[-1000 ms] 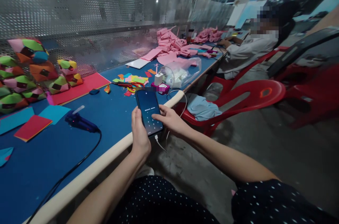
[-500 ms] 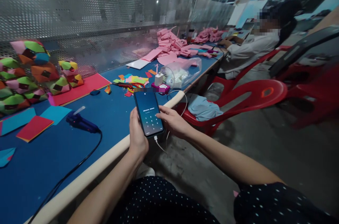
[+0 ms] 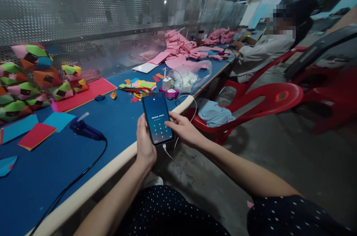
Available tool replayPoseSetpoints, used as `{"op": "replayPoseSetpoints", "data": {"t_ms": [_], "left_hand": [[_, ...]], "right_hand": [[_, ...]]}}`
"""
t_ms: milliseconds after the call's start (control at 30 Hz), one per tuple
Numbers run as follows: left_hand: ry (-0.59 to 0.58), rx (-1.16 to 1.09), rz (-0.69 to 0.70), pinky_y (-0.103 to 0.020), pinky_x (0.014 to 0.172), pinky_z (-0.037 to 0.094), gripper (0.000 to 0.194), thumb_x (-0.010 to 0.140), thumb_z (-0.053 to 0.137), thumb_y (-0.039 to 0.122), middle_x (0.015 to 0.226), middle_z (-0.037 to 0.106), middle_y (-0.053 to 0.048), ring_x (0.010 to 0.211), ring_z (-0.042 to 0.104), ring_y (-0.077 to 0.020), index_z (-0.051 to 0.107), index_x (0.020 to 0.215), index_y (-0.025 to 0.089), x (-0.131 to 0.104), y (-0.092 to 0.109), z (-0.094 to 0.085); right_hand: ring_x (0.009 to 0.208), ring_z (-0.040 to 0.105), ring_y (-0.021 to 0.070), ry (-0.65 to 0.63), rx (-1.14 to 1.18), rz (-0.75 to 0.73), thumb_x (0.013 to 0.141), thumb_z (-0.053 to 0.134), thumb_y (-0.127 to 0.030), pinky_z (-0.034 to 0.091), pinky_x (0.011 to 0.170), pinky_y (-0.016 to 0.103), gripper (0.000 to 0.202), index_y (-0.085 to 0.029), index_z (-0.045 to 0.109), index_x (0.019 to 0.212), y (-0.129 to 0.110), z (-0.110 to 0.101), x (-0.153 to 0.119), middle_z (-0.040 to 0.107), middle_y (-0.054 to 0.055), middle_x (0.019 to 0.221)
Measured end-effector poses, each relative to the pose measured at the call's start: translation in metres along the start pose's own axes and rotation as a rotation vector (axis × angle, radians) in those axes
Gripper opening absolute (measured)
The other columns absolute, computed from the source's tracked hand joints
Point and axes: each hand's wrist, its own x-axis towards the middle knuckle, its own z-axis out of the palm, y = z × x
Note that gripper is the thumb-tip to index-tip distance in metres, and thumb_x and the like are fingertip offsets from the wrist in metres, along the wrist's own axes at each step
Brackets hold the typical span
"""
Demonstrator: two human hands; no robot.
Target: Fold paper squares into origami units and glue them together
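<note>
A smartphone (image 3: 157, 119) is held upright over the table's front edge, its lit screen showing a number keypad. My left hand (image 3: 145, 143) is closed around its left side and lower back. At the right edge, my right hand (image 3: 185, 128) grips the phone, with the thumb over the keypad; its other fingers are partly hidden. A white charging cable (image 3: 167, 151) is plugged into the phone's bottom end. Behind the phone, a white charger (image 3: 166, 83) stands in a purple power strip (image 3: 170, 94).
A blue glue gun (image 3: 86, 129) with a black cord lies left, near coloured paper sheets (image 3: 37, 135) and folded paper pieces (image 3: 23, 89). Beyond are scissors (image 3: 138, 90), paper scraps and pink paper (image 3: 181, 44). A red chair (image 3: 267, 104) stands right; a seated person (image 3: 259, 55) works farther off.
My right thumb has shifted slightly on the keypad. Both hands otherwise keep the phone in nearly the same place, and the table things have not moved.
</note>
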Motion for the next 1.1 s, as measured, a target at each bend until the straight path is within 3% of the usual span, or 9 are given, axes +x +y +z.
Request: {"op": "replayPoseSetpoints", "data": {"t_ms": [100,467,700,833,1000,1100], "left_hand": [[-0.046,0.026,0.087,-0.029,0.094,0.04,0.032,0.084,0.048,0.044,0.112,0.06,-0.004,0.108,0.053,-0.017,0.059,0.104,0.022,-0.002,-0.002,-0.001],[-0.083,0.116,0.21,-0.034,0.092,0.041,0.033,0.088,0.04,0.043,0.113,0.058,-0.005,0.105,0.054,-0.0187,0.057,0.109,0.024,-0.013,-0.007,-0.003],[-0.038,0.161,0.268,-0.037,0.095,0.039,0.034,0.087,0.043,0.043,0.114,0.058,-0.006,0.106,0.053,-0.02,0.056,0.111,0.024,-0.019,-0.011,-0.006],[-0.069,0.074,0.225,-0.035,0.094,0.04,0.034,0.087,0.042,0.043,0.113,0.06,-0.006,0.106,0.055,-0.0193,0.056,0.111,0.023,-0.02,-0.007,-0.006],[-0.1,-0.049,0.115,-0.034,0.09,0.043,0.035,0.087,0.041,0.044,0.107,0.064,-0.005,0.1,0.058,-0.0185,0.056,0.111,0.023,-0.022,0.003,-0.004],[-0.139,-0.088,0.067,-0.035,0.085,0.046,0.037,0.088,0.039,0.045,0.1,0.067,-0.004,0.093,0.061,-0.0188,0.056,0.112,0.023,-0.025,0.007,-0.002]], "right_hand": [[0.079,0.06,0.0138,0.0,-0.016,0.008,0.075,0.061,-0.028,0.047,0.075,0.028,0.03,-0.02,0.056,0.104,-0.003,0.002,-0.002,0.065,0.0,0.089],[0.088,0.06,0.0177,0.102,-0.285,-0.096,0.073,0.063,-0.027,0.049,0.081,0.034,0.036,-0.018,0.051,0.105,-0.011,0.017,-0.012,0.063,0.004,0.096],[0.09,0.058,0.0201,0.233,-0.478,-0.144,0.07,0.067,-0.028,0.048,0.081,0.036,0.047,-0.018,0.047,0.111,-0.013,0.028,-0.019,0.061,0.006,0.1],[0.097,0.057,0.0196,0.103,-0.331,-0.17,0.075,0.062,-0.03,0.045,0.088,0.035,0.042,-0.018,0.05,0.114,-0.015,0.024,-0.022,0.061,0.005,0.106],[0.108,0.054,0.0193,0.01,-0.085,-0.032,0.078,0.055,-0.026,0.04,0.098,0.038,0.044,-0.023,0.051,0.122,-0.012,0.008,-0.026,0.06,0.002,0.115],[0.111,0.053,0.0192,-0.079,-0.075,-0.001,0.076,0.057,-0.022,0.038,0.101,0.04,0.05,-0.023,0.049,0.126,-0.011,0.001,-0.032,0.059,0.003,0.118]]}}
